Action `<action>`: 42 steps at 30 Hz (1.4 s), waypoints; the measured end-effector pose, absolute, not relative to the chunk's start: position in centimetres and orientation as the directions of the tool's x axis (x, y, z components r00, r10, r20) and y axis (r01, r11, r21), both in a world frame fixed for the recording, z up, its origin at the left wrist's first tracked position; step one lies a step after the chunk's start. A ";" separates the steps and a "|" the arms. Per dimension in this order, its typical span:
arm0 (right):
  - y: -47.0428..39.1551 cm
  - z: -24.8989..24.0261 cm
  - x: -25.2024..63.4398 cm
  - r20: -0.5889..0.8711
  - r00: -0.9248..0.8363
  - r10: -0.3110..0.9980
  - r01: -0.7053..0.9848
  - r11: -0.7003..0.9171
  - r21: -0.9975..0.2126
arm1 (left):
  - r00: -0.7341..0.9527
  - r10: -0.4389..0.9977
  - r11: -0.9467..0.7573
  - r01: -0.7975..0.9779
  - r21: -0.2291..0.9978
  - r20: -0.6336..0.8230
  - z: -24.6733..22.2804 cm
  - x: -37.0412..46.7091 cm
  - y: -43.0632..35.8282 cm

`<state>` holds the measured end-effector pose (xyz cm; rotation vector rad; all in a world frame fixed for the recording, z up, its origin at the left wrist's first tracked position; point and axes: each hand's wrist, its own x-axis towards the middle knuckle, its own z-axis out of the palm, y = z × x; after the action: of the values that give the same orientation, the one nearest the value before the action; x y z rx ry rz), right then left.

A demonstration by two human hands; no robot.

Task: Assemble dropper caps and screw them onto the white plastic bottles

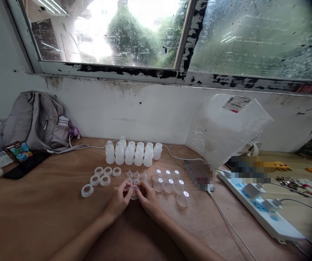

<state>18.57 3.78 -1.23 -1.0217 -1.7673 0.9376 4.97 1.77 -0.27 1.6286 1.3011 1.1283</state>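
While the left hand (120,199) and right hand (148,199) pinch the clear piece (134,195), grip closed from both sides, it sits nearside of the bottles (129,156), neither hand nearer, long axis unclear.

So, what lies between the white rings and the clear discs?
Small clear teats and, nearer the wearer, the left hand and right hand, as the head view shows.
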 end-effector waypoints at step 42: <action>3.4 -1.3 18.4 0.342 -0.267 0.901 0.201 0.399 -0.895 | 0.082 0.952 -0.296 0.483 0.824 0.294 -0.5 4.9 1.9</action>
<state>18.36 3.40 -1.29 -0.9708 -1.7203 0.9381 4.90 1.87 -0.53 1.8343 1.4138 1.1491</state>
